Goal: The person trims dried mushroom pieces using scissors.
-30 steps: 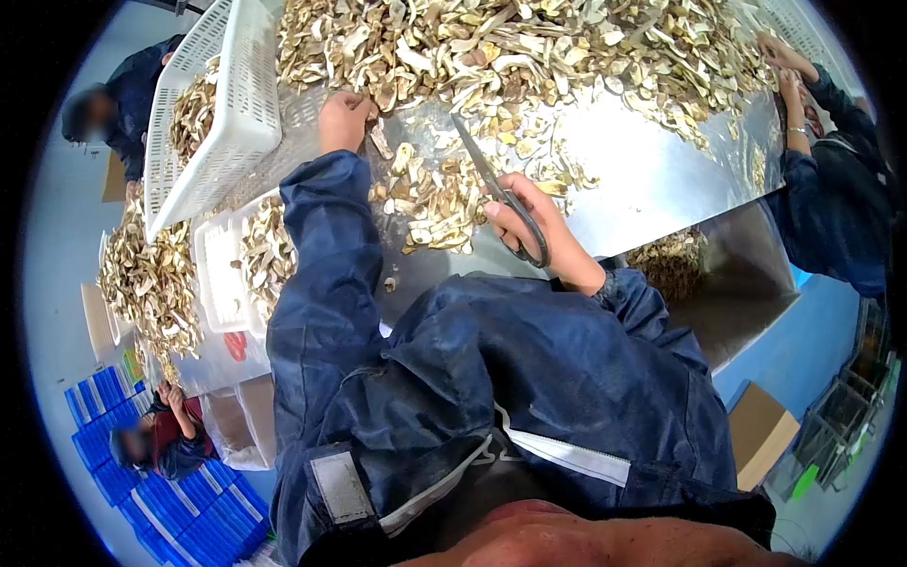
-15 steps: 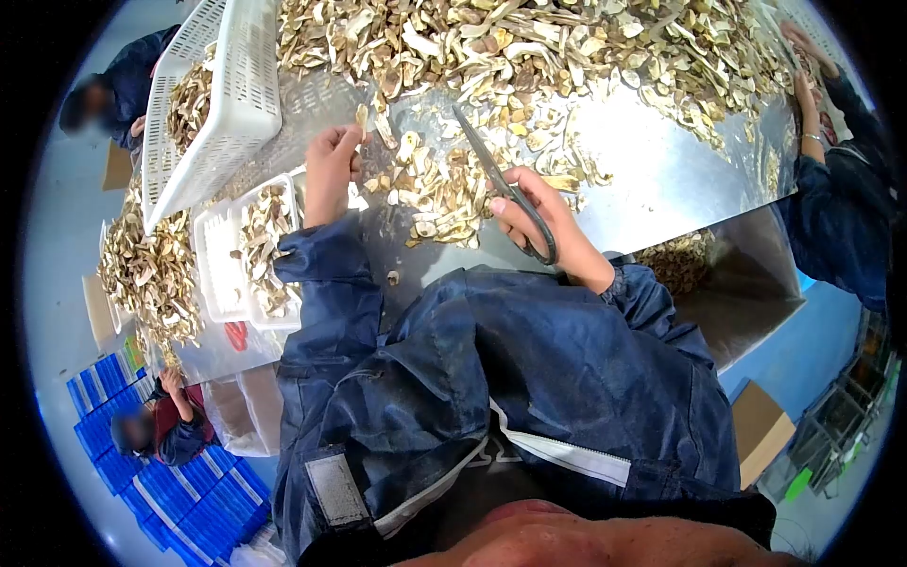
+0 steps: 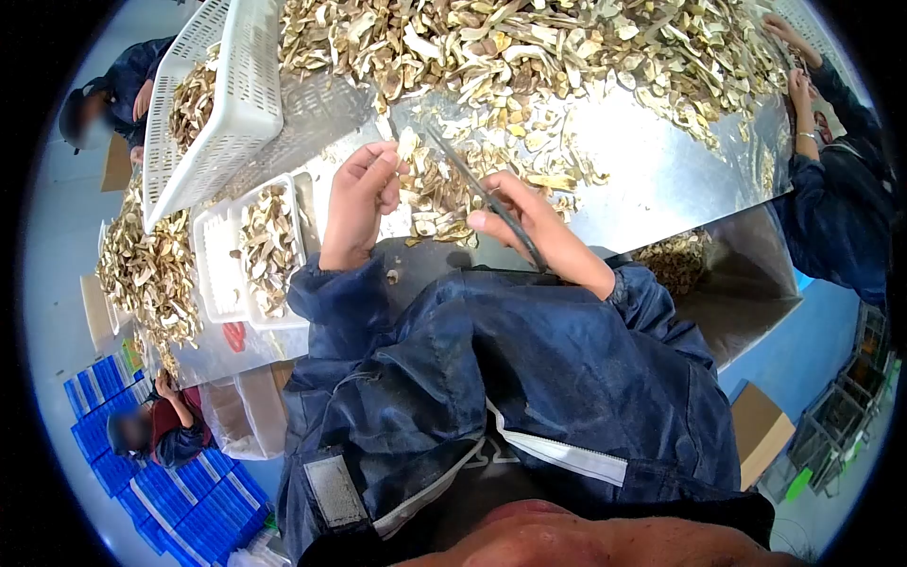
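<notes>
Mushroom slice [image 3: 407, 146], pale and small, shows at the fingertips of the left hand [image 3: 363, 197], above the counter [image 3: 652, 184] and near the scissors [image 3: 465, 174]. The left grip is narrow, thumb and forefinger seeming to pinch the slice by its lower end. The right hand [image 3: 531, 225] has its grip closed around the handles of the scissors, whose blades point away from the body and look nearly together, though they are too small to be sure. A loose cluster of slices [image 3: 439, 200] lies just beyond and between the hands, with the main heap [image 3: 557, 57] farther back. The step in hand looks like holding one piece up beside the tool, before any visible cut. As I judge it, the next move calls for a steady pinch, slice and blade tips lined up, and the left fingertips well clear of the edges.
</notes>
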Tool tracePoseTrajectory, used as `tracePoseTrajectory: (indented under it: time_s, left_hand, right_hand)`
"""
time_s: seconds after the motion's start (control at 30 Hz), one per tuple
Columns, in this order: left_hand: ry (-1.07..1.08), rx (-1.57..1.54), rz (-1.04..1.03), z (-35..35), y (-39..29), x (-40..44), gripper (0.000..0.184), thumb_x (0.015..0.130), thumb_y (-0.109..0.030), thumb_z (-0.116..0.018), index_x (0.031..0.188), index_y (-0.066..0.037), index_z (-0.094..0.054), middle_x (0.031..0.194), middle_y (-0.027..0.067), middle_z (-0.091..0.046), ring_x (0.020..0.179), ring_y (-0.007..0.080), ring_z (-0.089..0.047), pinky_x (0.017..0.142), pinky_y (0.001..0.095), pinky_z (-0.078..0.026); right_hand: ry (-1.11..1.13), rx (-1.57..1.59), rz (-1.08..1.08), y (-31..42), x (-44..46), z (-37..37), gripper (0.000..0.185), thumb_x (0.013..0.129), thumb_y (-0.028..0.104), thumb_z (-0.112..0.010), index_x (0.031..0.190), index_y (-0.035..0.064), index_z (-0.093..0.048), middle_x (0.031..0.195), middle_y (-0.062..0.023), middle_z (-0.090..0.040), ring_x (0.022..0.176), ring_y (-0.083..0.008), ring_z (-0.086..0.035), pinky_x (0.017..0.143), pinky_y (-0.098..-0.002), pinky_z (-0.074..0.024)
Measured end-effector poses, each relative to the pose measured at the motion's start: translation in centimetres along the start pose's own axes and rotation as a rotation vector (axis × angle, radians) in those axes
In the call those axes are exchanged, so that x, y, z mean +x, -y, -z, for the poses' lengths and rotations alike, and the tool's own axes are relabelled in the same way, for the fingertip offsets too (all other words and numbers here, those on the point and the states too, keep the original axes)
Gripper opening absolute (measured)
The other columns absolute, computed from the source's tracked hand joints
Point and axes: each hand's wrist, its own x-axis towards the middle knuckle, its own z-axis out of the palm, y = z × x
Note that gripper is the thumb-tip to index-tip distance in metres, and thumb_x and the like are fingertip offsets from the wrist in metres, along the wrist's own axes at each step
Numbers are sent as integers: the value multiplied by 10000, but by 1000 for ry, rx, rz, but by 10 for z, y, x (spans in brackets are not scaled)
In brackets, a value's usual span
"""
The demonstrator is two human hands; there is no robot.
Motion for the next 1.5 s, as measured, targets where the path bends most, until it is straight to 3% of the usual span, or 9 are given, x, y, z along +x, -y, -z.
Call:
tracePoseTrajectory:
  time_s: [0.27, 0.63, 0.77, 0.87, 0.97, 1.13, 1.23, 1.27, 1.5]
  left_hand:
    - [-61, 310, -61, -18, -7, -23, 208, 985, -160, -629, 1141, -22, -621, 815, 17, -645, 545, 21, -438, 476, 197, -317]
    - [54, 171, 123, -13, -5, -15, 133, 968, -166, -626, 1025, -47, -610, 744, 0, -607, 509, 31, -438, 437, 190, -300]
    - [71, -34, 146, 9, 5, 0, 68, 964, -119, -551, 991, -58, -568, 762, 46, -638, 518, 71, -462, 438, 203, -312]
    - [10, -245, 91, 37, 4, 25, 196, 969, -120, -483, 1138, -42, -545, 939, 108, -679, 581, 111, -511, 500, 241, -385]
    - [-109, -230, 18, 48, -7, 59, 285, 972, -143, -553, 1232, -27, -545, 1022, 88, -661, 634, 115, -539, 490, 244, -403]
    - [-239, 698, -129, 68, 4, 132, 291, 860, -235, -764, 998, 9, -683, 886, 90, -675, 717, 150, -612, 572, 315, -485]
    - [-300, 1005, -378, 64, 18, 149, 327, 816, -269, -798, 915, 24, -693, 847, 110, -685, 748, 190, -641, 657, 324, -511]
    - [-287, 1003, -337, 68, 19, 151, 341, 802, -257, -796, 956, 30, -694, 885, 126, -698, 783, 214, -649, 726, 325, -516]
    - [-270, 641, -153, 61, -8, 83, 185, 835, -117, -709, 951, -19, -604, 816, 32, -637, 700, 105, -549, 593, 263, -433]
  right_hand:
    - [-23, -141, -44, 10, -1, -5, 460, 885, 419, -762, 1127, 73, -579, 717, -51, -589, 640, -160, -540, 612, -308, -443]
    - [7, -265, -5, 5, -5, -6, 382, 910, 385, -729, 1065, 72, -574, 717, -134, -616, 650, -312, -611, 609, -386, -457]
    - [-20, -177, -39, -8, -2, -7, 348, 921, 363, -727, 1044, 73, -579, 669, -72, -584, 594, -213, -565, 564, -349, -422]
    - [-20, 62, -147, -11, 6, -1, 305, 948, 336, -710, 1030, 70, -587, 634, 16, -504, 522, -61, -440, 476, -250, -321]
    - [-72, 247, -126, -9, 7, 1, 302, 964, 336, -691, 1035, 61, -588, 631, 18, -494, 493, -53, -411, 457, -227, -299]
    - [-56, 250, -152, -6, 4, 3, 269, 975, 301, -679, 1051, 62, -580, 637, 22, -490, 498, -50, -410, 458, -227, -300]
    - [-56, 268, -159, -6, 3, 6, 260, 975, 288, -679, 1054, 63, -573, 638, 25, -491, 497, -48, -408, 458, -227, -297]
    - [-51, 281, -155, -7, 3, 7, 260, 974, 285, -680, 1056, 64, -571, 637, 25, -491, 496, -48, -408, 457, -227, -296]
    - [-6, 290, -144, -10, 4, 11, 274, 969, 273, -687, 1085, 61, -556, 629, 27, -484, 493, -45, -405, 454, -229, -292]
